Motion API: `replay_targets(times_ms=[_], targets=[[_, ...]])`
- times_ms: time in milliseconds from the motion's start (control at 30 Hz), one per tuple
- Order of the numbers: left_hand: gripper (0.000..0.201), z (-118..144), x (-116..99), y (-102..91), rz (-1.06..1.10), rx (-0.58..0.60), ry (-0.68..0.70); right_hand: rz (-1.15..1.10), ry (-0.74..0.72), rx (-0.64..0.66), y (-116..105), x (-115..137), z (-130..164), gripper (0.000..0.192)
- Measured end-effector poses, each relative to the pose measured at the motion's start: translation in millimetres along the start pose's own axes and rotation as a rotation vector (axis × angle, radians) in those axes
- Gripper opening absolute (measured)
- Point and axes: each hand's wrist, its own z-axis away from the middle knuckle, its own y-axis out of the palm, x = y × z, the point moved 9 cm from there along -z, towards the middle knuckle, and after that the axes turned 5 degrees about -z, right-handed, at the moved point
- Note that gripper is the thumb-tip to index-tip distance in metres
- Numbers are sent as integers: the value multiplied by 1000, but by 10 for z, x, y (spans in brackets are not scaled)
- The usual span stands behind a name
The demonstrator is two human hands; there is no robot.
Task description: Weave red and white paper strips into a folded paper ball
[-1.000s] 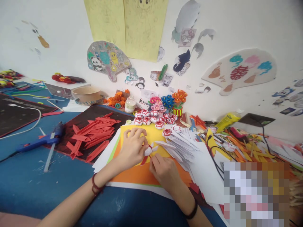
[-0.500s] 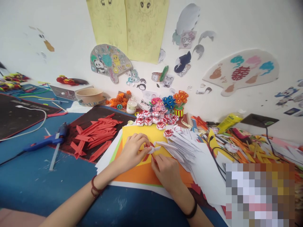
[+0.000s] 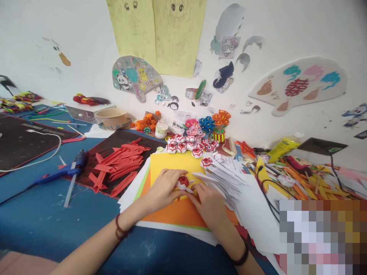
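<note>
Presently, catalogued as seen from the head camera:

Left hand (image 3: 163,187): lay on the yellow sheet (image 3: 172,162), grip closed on the red-and-white paper flower (image 3: 183,182) from its 9 o'clock side.
Right hand (image 3: 209,202): fingertips pinched the same flower from its 3 o'clock side; grip narrow, holding it.
Flower's place: at the centre of the worktop (image 3: 57,221), on the yellow sheet, between the two hands.
Underlay: orange sheet (image 3: 174,214) beneath the yellow, touching it.
White folded pieces (image 3: 226,175): loose heap at 3 o'clock of the flower, just beside the right hand.
Red strips (image 3: 120,164): pile at 9 o'clock, on a dark mat (image 3: 114,139), well apart from the hands.
Finished flowers (image 3: 189,145): row at 12 o'clock, near the wall.
Glue gun (image 3: 61,170): at 9 o'clock, beyond the strips, lying flat.
Container, bowl (image 3: 111,116): at 10 o'clock; contents could not be told.
Container, small jar (image 3: 161,130): at 11 o'clock, lidded; contents unclear.
Container, striped pot (image 3: 219,135): at 12 o'clock, held orange paper blooms.
Risk: too hard a pinch would likely crush the folded petals; a loosened grip might let the tucked pieces spring apart.
Risk: the right wrist could brush the white heap and scatter it.
</note>
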Motion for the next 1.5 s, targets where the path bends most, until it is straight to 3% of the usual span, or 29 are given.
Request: replay_targets(times_ms=[133, 500, 700, 833, 900, 1133, 1333, 1500], targets=[[43, -15, -13, 81, -96, 30, 28, -17, -55, 47, 102, 97, 2, 29], [44, -28, -54, 69, -170, 44, 86, -178, -58, 72, 56, 154, -6, 20], [40, -39, -67, 39, -119, 28, 117, -131, -77, -20, -5, 161, -2, 25], [46, -1, -216, -163, -173, -85, 203, -127, -21, -139, -125, 108, 2, 28], [39, 35, -297, -219, -246, -130, 229, -119, 8, -200, -194, 82, 10, 28], [20, 101, -479, -21, -485, -155, 313, -109, -56, -283, -281, 159, 46, 30], [21, 122, -417, -202, -332, -285, 249, -309, -66, -255, -368, 162, 13, 21], [21, 148, -343, -279, -160, -324, 205, -251, -92, -333, -477, 138, 23, 16]])
